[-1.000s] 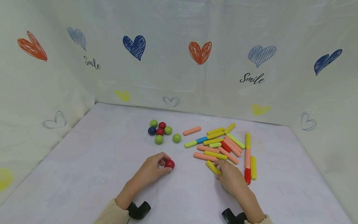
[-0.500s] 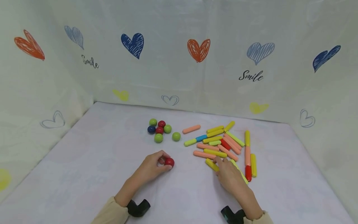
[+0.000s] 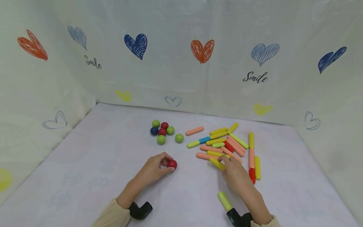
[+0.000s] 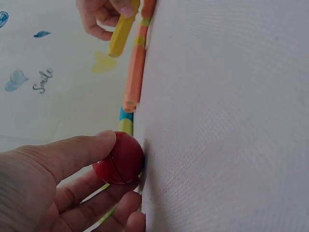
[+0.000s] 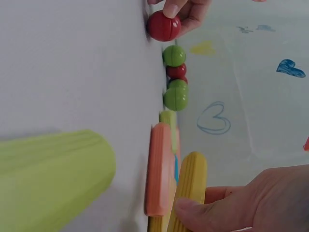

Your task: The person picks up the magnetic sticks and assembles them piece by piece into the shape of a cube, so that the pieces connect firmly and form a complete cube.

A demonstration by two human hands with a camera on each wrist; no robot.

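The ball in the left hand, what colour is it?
The ball is red, showing best in the left wrist view.

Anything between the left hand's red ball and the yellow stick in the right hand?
Nothing visible stands directly between the red ball and the yellow stick: the head view shows bare white table there. The nearest peach stick lies just past that line, on its far side.
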